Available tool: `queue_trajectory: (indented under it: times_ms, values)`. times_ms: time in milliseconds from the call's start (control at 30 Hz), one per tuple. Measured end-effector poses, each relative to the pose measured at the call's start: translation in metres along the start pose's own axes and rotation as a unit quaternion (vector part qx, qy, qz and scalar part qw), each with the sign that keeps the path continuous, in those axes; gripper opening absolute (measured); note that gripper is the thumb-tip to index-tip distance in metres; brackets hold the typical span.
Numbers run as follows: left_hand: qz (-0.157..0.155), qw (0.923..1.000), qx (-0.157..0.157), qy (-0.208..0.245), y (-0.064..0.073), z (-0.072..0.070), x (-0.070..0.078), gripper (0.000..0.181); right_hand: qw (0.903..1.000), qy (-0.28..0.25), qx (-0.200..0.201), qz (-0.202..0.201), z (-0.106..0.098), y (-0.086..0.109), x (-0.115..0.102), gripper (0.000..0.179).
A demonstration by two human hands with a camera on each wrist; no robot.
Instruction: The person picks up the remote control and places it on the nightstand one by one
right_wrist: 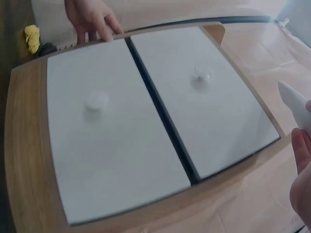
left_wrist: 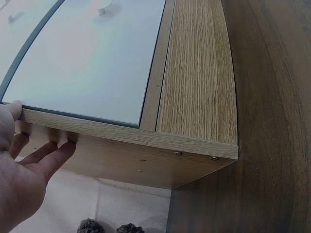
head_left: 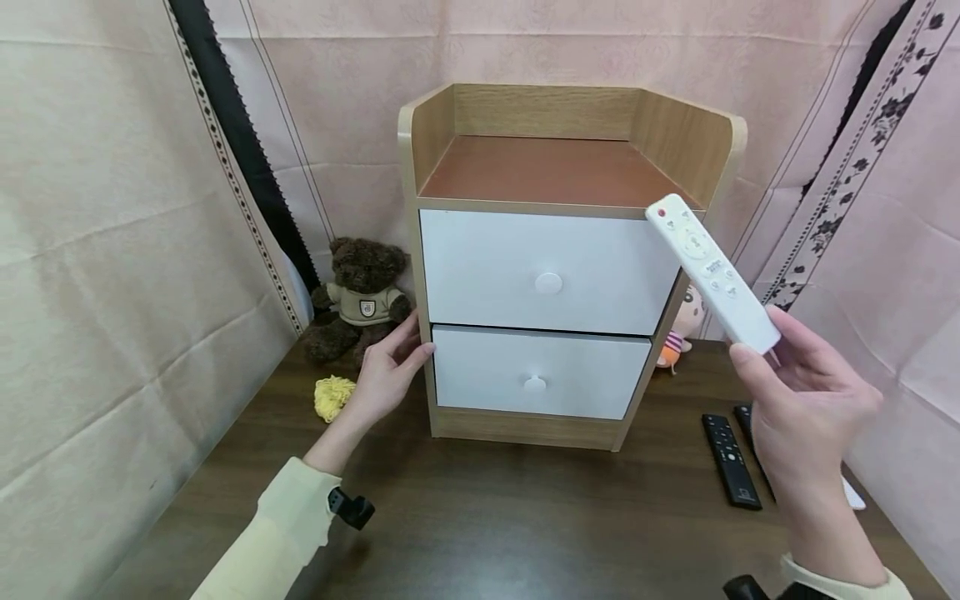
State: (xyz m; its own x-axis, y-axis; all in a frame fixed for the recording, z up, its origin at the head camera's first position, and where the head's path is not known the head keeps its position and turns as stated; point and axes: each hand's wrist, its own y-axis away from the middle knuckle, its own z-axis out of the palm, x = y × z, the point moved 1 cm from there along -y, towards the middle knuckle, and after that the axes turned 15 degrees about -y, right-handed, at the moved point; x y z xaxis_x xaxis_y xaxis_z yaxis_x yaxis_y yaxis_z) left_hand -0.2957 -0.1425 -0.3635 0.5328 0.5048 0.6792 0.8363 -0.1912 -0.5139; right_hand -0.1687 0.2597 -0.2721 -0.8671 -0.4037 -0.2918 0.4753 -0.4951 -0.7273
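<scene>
A white remote control (head_left: 712, 271) is held up, tilted, in my right hand (head_left: 813, 400), whose thumb and fingers pinch its lower end. In the head view it overlaps the right side of a small wooden cabinet (head_left: 525, 429). This cabinet has a white upper drawer (head_left: 480, 267) and a white lower drawer (head_left: 480, 367), both closed, with round knobs. My left hand (head_left: 386, 375) rests on the cabinet's left side. In the left wrist view its fingers (left_wrist: 60, 155) touch the side panel, and the thumb lies at the front edge. The cabinet's open top shelf (head_left: 555, 171) is brown.
A brown teddy bear (head_left: 365, 287) and a yellow bundle (head_left: 332, 397) are left of the cabinet. To its right, a small plush toy (head_left: 675, 333) is partly hidden. Black remotes (head_left: 731, 462) lie on the wooden table (head_left: 495, 517) near my right hand. Pale curtains (head_left: 337, 92) surround the table.
</scene>
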Motion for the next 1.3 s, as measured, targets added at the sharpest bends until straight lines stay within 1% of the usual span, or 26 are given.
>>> queue_trajectory:
  times_ms: [100,167,233,333,400,433,533,633,700,767,867,967,1133,1300]
  values:
    - [-0.002,1.0000,-0.001,-0.003,0.000,0.000,0.005,0.061,0.9977,0.066,-0.015,-0.001,0.011,-0.003,0.006,0.044]
    - [-0.001,1.0000,-0.003,-0.005,0.001,-0.003,0.014,0.060,0.9937,0.109,-0.027,0.001,0.017,-0.005,0.010,0.041]
    - [-0.002,1.0000,-0.004,-0.004,0.003,-0.005,0.023,0.059,0.9902,0.136,-0.032,0.007,0.023,-0.006,0.015,0.040]
    - [-0.001,1.0000,-0.004,-0.002,0.006,-0.009,0.033,0.059,0.9904,0.134,-0.032,0.014,0.032,-0.008,0.024,0.040]
    - [0.001,1.0000,-0.003,-0.002,0.007,-0.009,0.034,0.059,0.9908,0.130,-0.030,0.020,0.040,-0.010,0.029,0.042]
    - [0.002,1.0000,-0.002,-0.001,0.007,-0.009,0.034,0.059,0.9896,0.139,-0.032,0.019,0.044,-0.012,0.031,0.042]
    - [0.005,1.0000,-0.002,0.001,0.007,-0.009,0.033,0.059,0.9874,0.152,-0.040,0.017,0.057,-0.017,0.037,0.042]
    - [0.002,1.0000,-0.002,0.005,0.007,-0.009,0.033,0.059,0.9815,0.182,-0.058,0.003,0.071,-0.021,0.045,0.041]
    - [0.003,1.0000,0.001,0.003,0.005,-0.006,0.023,0.059,0.9788,0.192,-0.072,-0.010,0.080,-0.024,0.052,0.040]
    - [-0.001,1.0000,0.000,0.001,0.002,-0.003,0.015,0.060,0.9729,0.216,-0.081,-0.020,0.088,-0.026,0.057,0.040]
    - [-0.001,1.0000,-0.001,-0.005,-0.001,0.002,0.002,0.060,0.9716,0.220,-0.085,-0.020,0.100,-0.029,0.063,0.040]
    - [-0.003,1.0000,-0.002,-0.006,-0.001,0.003,0.002,0.061,0.9720,0.219,-0.084,-0.011,0.112,-0.031,0.067,0.040]
    - [0.005,1.0000,0.004,-0.002,0.000,0.003,0.000,0.061,0.9650,0.242,-0.099,-0.017,0.127,-0.036,0.075,0.039]
    - [0.019,0.9997,0.018,-0.006,0.001,0.001,-0.002,0.059,0.9632,0.243,-0.112,-0.024,0.140,-0.042,0.088,0.036]
